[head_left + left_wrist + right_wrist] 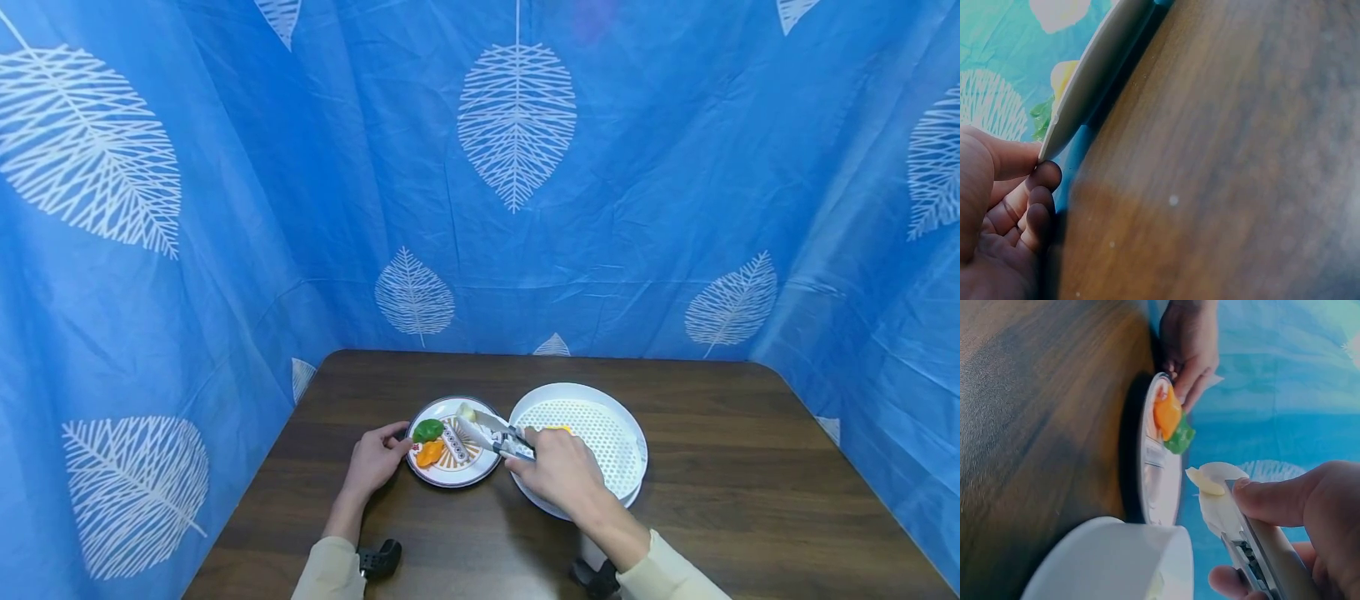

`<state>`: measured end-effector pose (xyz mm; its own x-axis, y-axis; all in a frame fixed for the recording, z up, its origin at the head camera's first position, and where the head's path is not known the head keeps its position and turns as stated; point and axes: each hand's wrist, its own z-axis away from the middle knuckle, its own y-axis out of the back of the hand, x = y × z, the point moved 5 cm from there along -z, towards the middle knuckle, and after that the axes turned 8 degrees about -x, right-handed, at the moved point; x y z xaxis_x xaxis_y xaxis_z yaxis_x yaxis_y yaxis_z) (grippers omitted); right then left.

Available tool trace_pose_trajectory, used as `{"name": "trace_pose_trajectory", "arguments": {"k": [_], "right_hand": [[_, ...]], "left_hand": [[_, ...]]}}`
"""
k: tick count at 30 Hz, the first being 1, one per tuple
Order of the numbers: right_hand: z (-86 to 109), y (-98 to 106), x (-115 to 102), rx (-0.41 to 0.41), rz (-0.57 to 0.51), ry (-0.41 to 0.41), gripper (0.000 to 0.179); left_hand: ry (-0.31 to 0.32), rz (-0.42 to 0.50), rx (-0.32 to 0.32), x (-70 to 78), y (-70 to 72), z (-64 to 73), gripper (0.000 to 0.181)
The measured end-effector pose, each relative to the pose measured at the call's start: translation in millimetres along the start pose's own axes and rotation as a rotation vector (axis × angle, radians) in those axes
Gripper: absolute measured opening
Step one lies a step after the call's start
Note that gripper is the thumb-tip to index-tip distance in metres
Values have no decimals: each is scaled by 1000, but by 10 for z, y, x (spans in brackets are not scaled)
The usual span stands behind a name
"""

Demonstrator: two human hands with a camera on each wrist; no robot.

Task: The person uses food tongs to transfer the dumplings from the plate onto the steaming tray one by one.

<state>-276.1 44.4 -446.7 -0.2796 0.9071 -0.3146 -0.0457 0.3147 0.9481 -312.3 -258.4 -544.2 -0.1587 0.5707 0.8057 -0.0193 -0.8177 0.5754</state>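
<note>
My left hand (375, 461) pinches the left rim of a white plate (457, 479) between thumb and fingers; the left wrist view shows the plate's edge (1094, 69) from the side. On the plate lie a green piece (428, 430) and an orange piece (430, 453), beside a printed patterned strip. My right hand (562, 477) grips metal tongs (491, 435), reaching over the plate's right side. At the tongs' tip, a pale yellow piece (1205, 482) is held above the plate. What exactly these pieces are, I cannot tell.
A white perforated round basket (611, 433) stands right of the plate, with another white rim under it. Something yellow (558, 428) shows inside, mostly behind my right hand. Both sit on a dark wooden table (712, 467), with a blue leaf-print curtain (630, 208) behind.
</note>
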Motion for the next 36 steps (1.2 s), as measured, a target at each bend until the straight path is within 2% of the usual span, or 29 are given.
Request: {"name": "trace_pose_trajectory", "arguments": {"k": [7,16,27,36], "right_hand": [[142,166,153,-32,-33,-24,49],[394,351,508,-43,-5,-77,57],[649,430,922,-104,-1,-133,60],[772,437,1129,-152,-11,-184,61]], "left_hand": [[7,0,-2,-2,-5,1,41],[2,5,-6,4,-1,5,43],[10,6,-5,-2,2,11,42],[9,-7,4,-7,-5,-4,41]]}}
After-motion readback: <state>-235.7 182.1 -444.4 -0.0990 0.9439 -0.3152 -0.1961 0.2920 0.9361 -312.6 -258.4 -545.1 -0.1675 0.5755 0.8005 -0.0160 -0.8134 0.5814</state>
